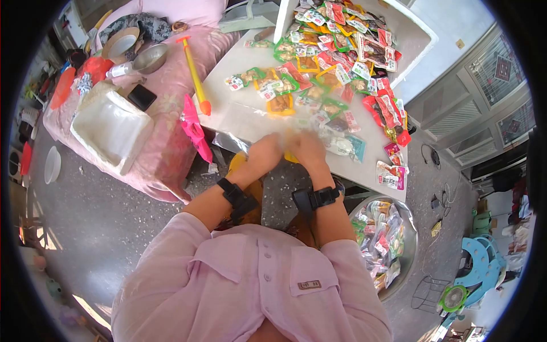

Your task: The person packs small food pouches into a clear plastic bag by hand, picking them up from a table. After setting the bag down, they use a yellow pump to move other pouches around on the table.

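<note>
My left hand (pixel 266 153) and my right hand (pixel 306 149) are close together over the near edge of the white table (pixel 228 94). Both look curled closed, but motion smears the fingertips and I cannot make out what they hold. Between the wrists a bit of yellow (pixel 291 157) shows. Left of my left hand, a clear plastic bag (pixel 231 142) hangs over the edge. Just beyond the hands lie loose snack packets (pixel 280 104) with yellow, green and red edges. A blue-edged packet (pixel 357 148) rests right of my right hand.
A big heap of packets (pixel 342 40) spills from a white foam box (pixel 413 48). At lower right stands a metal basin (pixel 407 256) of packets. On the left, a pink-covered bed (pixel 165 148) carries a foam lid (pixel 108 128) and a phone (pixel 142 97). A yellow stick (pixel 195 77) lies near the table.
</note>
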`<state>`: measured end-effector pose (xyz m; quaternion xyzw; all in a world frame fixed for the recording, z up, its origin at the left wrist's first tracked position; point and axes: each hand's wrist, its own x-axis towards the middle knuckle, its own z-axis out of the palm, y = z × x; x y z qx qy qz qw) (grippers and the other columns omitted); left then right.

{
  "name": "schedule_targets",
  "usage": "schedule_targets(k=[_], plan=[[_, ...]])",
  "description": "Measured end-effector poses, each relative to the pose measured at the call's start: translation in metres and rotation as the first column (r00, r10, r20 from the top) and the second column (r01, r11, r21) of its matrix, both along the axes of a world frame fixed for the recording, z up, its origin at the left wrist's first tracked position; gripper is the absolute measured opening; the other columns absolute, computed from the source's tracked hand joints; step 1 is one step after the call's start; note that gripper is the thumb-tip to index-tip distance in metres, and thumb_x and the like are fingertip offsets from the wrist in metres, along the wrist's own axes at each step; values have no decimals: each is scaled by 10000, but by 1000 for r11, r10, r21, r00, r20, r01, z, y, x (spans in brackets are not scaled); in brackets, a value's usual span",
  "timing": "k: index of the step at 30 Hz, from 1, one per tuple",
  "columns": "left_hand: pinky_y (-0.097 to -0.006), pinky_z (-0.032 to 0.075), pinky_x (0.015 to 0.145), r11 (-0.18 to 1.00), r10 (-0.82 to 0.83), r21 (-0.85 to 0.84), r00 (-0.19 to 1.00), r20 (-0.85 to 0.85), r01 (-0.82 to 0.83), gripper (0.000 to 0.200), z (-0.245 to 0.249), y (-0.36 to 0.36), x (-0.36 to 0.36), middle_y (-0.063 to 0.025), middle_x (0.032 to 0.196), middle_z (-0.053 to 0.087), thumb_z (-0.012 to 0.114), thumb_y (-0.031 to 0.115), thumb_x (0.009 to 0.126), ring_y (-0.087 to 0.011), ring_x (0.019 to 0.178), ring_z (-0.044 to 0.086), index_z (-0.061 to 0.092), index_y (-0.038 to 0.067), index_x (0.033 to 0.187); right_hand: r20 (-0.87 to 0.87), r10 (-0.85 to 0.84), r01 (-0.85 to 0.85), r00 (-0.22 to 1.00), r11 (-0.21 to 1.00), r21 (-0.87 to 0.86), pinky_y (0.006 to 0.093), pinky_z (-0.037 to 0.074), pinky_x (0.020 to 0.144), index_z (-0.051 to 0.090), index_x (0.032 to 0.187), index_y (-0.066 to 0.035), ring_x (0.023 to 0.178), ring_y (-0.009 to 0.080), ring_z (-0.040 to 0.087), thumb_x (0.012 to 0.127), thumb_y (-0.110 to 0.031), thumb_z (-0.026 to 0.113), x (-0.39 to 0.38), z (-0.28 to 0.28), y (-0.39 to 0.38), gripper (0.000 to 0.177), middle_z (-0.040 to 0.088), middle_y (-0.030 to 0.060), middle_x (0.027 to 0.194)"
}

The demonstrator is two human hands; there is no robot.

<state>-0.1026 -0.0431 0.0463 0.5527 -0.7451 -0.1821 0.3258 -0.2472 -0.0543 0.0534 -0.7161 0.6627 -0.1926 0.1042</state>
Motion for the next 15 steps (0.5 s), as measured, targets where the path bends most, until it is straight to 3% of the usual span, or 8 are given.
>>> schedule_targets(k=[3, 6, 9, 12, 15], plan=[[-419, 431, 646, 999, -23, -44, 999, -29, 22, 236, 2, 3, -5, -179, 834, 554, 472, 117, 719, -348, 763, 533, 491, 50, 945, 155, -81, 101, 985, 987, -127, 421, 387, 699, 550, 823, 10, 800, 364, 496, 698, -255, 549, 6, -7, 2, 293, 536, 223, 796], [-420, 429, 643, 999, -34, -39, 998, -48, 32, 237, 4, 4, -3, -177, 826, 551, 481, 119, 719, -348, 757, 531, 491, 51, 946, 227, 8, 31, 974, 986, -165, 420, 414, 693, 464, 827, 39, 825, 387, 504, 651, -191, 573, 5, -22, -4, 310, 508, 235, 854], [-418, 428, 631, 998, -57, -38, 998, -32, 55, 196, 3, 3, 0, -172, 813, 550, 483, 138, 719, -343, 748, 533, 489, 51, 895, 332, 8, 43, 943, 988, -148, 423, 415, 660, 460, 827, 47, 771, 403, 509, 651, -154, 570, 6, -16, -3, 289, 524, 245, 798], [-420, 426, 618, 996, -84, 1, 992, 91, 84, 152, 1, -6, -3, -169, 791, 548, 476, 158, 723, -341, 733, 532, 475, 52, 832, 429, -79, 113, 900, 992, -54, 366, 403, 574, 501, 972, 43, 701, 278, 532, 700, -177, 549, 3, -23, -2, 353, 551, 145, 735], [-426, 421, 612, 998, -61, 14, 996, 66, 60, 130, 1, -8, -2, -168, 762, 547, 463, 162, 724, -342, 723, 531, 459, 53, 795, 753, -223, -66, 619, 941, 333, 273, 404, 433, 486, 819, 21, 539, 187, 538, 682, -120, 574, -3, -9, 1, 215, 556, 107, 706]])
